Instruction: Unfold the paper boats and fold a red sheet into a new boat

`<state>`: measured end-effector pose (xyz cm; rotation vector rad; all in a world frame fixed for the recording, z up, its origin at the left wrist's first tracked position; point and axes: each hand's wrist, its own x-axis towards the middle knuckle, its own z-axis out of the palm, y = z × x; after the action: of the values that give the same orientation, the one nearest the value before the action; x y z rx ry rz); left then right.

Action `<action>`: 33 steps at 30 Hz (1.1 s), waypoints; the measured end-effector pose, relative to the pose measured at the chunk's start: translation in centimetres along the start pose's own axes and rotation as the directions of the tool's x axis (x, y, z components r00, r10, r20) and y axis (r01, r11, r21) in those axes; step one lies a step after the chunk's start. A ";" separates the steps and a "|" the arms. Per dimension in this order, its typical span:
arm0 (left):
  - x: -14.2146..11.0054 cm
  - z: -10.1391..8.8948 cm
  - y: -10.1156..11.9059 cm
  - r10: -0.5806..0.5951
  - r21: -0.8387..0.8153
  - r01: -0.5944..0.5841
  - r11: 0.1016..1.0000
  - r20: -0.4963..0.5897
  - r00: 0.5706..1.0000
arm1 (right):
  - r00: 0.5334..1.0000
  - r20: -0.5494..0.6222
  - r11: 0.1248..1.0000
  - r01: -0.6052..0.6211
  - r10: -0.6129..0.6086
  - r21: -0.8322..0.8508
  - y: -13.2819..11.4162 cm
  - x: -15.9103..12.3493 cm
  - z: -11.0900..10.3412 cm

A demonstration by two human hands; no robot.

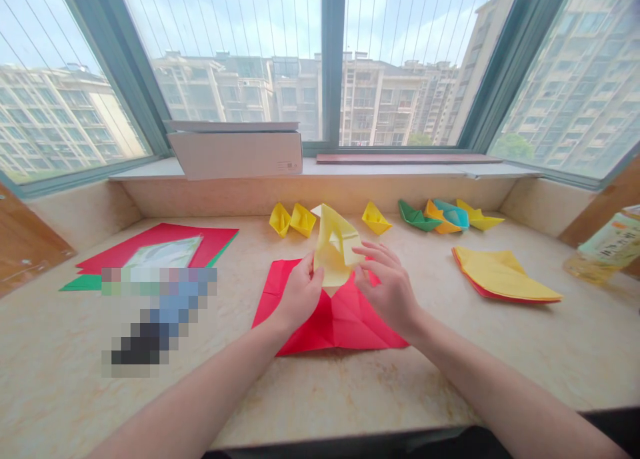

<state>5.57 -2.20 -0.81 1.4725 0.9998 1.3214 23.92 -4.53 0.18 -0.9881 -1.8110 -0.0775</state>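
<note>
Between my two hands is a partly folded piece of pale yellow paper, held up above a creased sheet of red paper. My left hand pinches its lower left edge with the thumb in front. On the other side, my right hand has its thumb and fingers closed at the right edge, the other fingers bent. Behind the yellow paper stand small folded paper boats, among them a yellow boat, a green boat and a light blue boat.
Red and green sheets lie at the left with a clear packet on top, near a blurred-out item. A stack of yellow paper is at the right, near a bottle. A white box stands on the windowsill.
</note>
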 end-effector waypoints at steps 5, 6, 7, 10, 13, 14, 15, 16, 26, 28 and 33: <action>0.8 -0.8 -0.2 -0.086 -0.076 0.083 0.994 -0.037 0.996 | 0.941 -0.166 0.937 -0.252 0.296 0.242 -0.1 0.9 -1.1; 0.9 -0.8 -0.2 -0.094 -0.093 0.090 0.992 -0.037 0.995 | 0.899 -0.183 0.887 -0.327 0.398 0.325 0.2 1.1 -1.1; 0.9 -0.8 -0.1 -0.095 -0.120 0.091 0.989 -0.028 0.995 | 0.849 -0.179 0.817 -0.388 0.497 0.427 0.6 1.3 -1.1; 1.0 -0.8 0.4 -0.081 -0.240 0.088 0.967 0.040 0.996 | 0.705 -0.034 0.496 -0.463 0.709 0.734 2.2 1.7 -0.7; 1.0 -0.7 0.8 -0.058 -0.323 0.083 0.943 0.085 0.995 | 0.599 0.191 0.180 -0.503 0.778 0.846 3.4 1.9 -0.4; 1.0 -0.6 0.9 -0.052 -0.334 0.080 0.939 0.093 0.994 | 0.563 0.245 0.107 -0.520 0.789 0.847 3.7 2.0 -0.4; 0.9 -0.6 1.0 -0.047 -0.338 0.079 0.938 0.100 0.994 | 0.531 0.285 0.054 -0.534 0.798 0.844 4.0 2.0 -0.3; 0.9 -0.6 1.1 -0.046 -0.339 0.080 0.937 0.108 0.993 | 0.506 0.306 0.020 -0.540 0.807 0.842 4.1 2.0 -0.3; -0.4 -0.4 0.6 -0.195 -0.333 0.297 0.895 0.306 0.932 | 0.660 0.517 -0.003 -0.614 0.545 0.789 2.5 2.4 -1.3; -0.5 -0.5 0.5 -0.196 -0.351 0.300 0.887 0.303 0.933 | 0.675 0.542 -0.010 -0.622 0.501 0.783 2.2 2.5 -1.6; 0.5 -1.2 1.1 -0.183 -0.356 0.298 0.886 0.323 0.929 | 0.724 0.335 0.001 -0.420 0.603 0.907 3.0 2.8 -2.0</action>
<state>4.40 -1.94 0.45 1.1372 0.6537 1.0236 26.97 -1.84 2.25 -0.5610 -0.8114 1.3237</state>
